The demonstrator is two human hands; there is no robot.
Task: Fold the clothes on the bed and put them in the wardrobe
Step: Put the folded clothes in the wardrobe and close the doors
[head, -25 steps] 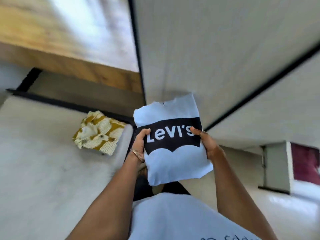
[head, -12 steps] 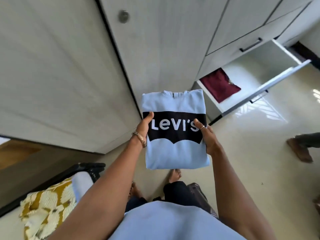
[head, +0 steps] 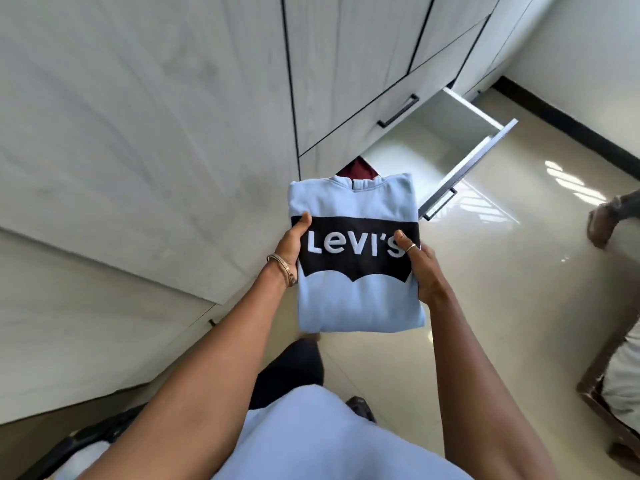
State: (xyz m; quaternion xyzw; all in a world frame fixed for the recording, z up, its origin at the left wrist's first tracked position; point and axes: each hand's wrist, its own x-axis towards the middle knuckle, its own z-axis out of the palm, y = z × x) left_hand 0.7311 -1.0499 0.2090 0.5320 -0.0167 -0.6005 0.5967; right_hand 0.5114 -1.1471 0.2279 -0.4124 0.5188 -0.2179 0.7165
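Head view: both hands, left hand (head: 290,244) and right hand (head: 420,268), pinch the folded hoodie (head: 356,299) by its sides (thumbs on top); open drawer (head: 460,174) sits upper right, just beyond its collar edge.

"Levi's" on the folded sweatshirt (head: 356,306)
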